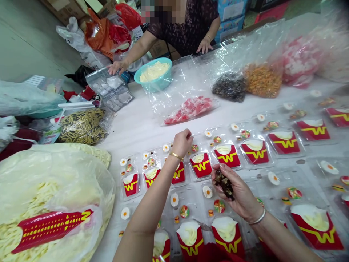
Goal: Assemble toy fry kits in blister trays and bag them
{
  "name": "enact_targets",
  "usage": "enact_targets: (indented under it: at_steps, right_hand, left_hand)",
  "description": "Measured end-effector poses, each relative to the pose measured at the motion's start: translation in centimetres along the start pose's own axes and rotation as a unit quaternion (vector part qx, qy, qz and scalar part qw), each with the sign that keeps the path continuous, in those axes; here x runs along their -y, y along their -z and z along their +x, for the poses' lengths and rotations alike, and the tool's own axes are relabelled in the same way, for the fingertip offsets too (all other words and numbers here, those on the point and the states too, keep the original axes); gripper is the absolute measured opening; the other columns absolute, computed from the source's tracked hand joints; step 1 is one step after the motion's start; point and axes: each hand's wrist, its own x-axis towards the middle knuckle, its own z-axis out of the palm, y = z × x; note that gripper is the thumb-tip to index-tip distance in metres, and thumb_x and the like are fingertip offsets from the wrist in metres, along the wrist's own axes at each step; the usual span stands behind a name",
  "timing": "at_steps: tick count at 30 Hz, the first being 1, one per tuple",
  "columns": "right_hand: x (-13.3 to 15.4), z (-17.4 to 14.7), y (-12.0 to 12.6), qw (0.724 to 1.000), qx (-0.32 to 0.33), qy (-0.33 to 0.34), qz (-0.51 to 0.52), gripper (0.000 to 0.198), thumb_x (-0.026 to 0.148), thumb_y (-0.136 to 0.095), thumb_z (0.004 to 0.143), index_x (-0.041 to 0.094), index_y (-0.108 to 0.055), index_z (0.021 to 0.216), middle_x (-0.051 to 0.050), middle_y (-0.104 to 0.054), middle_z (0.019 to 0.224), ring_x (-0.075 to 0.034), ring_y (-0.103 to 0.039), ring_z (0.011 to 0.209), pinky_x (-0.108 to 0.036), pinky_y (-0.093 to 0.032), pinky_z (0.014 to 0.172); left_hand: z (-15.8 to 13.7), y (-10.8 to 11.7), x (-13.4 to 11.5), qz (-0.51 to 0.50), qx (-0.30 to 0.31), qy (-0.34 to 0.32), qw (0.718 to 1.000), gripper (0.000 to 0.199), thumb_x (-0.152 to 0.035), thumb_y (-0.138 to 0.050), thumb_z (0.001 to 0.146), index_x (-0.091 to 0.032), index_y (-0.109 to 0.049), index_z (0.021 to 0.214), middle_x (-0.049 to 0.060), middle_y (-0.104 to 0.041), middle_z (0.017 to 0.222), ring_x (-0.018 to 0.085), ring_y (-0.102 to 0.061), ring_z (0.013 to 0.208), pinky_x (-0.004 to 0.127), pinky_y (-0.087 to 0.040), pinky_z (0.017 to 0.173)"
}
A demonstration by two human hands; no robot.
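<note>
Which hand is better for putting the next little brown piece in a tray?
Probably the left hand: it is already out by the farther row of clear trays. The right hand is cupped around dark brown pieces, so it seems better placed for holding them.

bare table [133,125] is running between the pink bag [188,111] and the trays [188,196]; the left arm [152,203] is spanning both rows, and the dark bag [230,87] and orange bag [263,82] are blocking the far side.

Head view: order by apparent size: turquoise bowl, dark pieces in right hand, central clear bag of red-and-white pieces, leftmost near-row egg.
1. Clear bag
2. Turquoise bowl
3. Dark pieces
4. Egg
</note>
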Motion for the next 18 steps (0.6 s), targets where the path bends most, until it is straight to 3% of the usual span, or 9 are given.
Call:
enact_targets:
  at_steps: [4,7,10,12,15,18]
  right_hand:
    - [0.6,0.0,0.8,1.0,0.001,0.003,0.018,0.014,0.033,-0.058,0.087,0.022,-0.057,0.097,0.0,-0.056,0.082,-0.006,-0.044,0.053,-0.014,-0.019,0.04]
    - [1.0,0.0,1.2,0.999,0.002,0.013,0.029,0.013,0.031,-0.059,0.087,0.022,-0.057,0.096,0.0,-0.055,0.081,-0.006,-0.044,0.053,-0.014,-0.019,0.04]
    - [1.3,0.1,1.3,0.999,-0.004,0.02,0.04,0.013,0.03,-0.06,0.086,0.022,-0.058,0.097,0.0,-0.056,0.08,-0.006,-0.044,0.052,-0.013,-0.019,0.039]
    - [1.5,0.2,1.4,0.998,-0.009,0.026,0.053,0.014,0.03,-0.06,0.086,0.021,-0.058,0.097,0.001,-0.057,0.079,-0.006,-0.045,0.052,-0.013,-0.02,0.038]
    - [1.7,0.5,1.4,0.996,-0.034,0.033,0.079,0.015,0.032,-0.062,0.086,0.021,-0.058,0.096,0.002,-0.056,0.075,-0.005,-0.046,0.049,-0.012,-0.023,0.036]
    - [1.6,0.7,1.4,0.992,-0.071,0.033,0.098,0.018,0.032,-0.067,0.082,0.022,-0.058,0.094,0.004,-0.056,0.07,-0.005,-0.047,0.047,-0.011,-0.027,0.036]
  left_hand:
    - [1.4,-1.4,-0.7,0.203,0.037,-0.012,0.978,0.009,-0.019,-0.052,0.082,-0.017,-0.06,0.078,0.008,-0.064,0.083,0.022,-0.059,0.081,0.031,-0.043,0.07]
    - [1.5,-1.6,-1.4,0.243,0.028,-0.004,0.97,0.018,-0.032,-0.053,0.086,-0.016,-0.061,0.087,0.011,-0.064,0.089,0.024,-0.06,0.083,0.033,-0.043,0.069]
    - [-0.1,-0.3,-3.0,0.166,0.014,-0.045,0.985,0.029,-0.041,-0.052,0.088,-0.016,-0.058,0.1,0.009,-0.064,0.09,0.022,-0.059,0.082,0.032,-0.043,0.072]
    - [-2.3,0.8,-4.5,0.058,0.063,-0.12,0.989,0.029,-0.043,-0.052,0.089,-0.017,-0.057,0.102,0.006,-0.063,0.091,0.018,-0.058,0.082,0.03,-0.043,0.075]
    - [-6.2,1.7,-6.5,-0.073,0.159,-0.243,0.954,0.029,-0.043,-0.058,0.086,-0.019,-0.058,0.102,0.006,-0.062,0.1,0.018,-0.056,0.093,0.031,-0.041,0.085]
    - [-9.1,1.0,-7.6,-0.103,0.143,-0.296,0.939,0.02,-0.03,-0.057,0.088,-0.021,-0.059,0.105,0.007,-0.059,0.111,0.02,-0.052,0.103,0.036,-0.037,0.09]
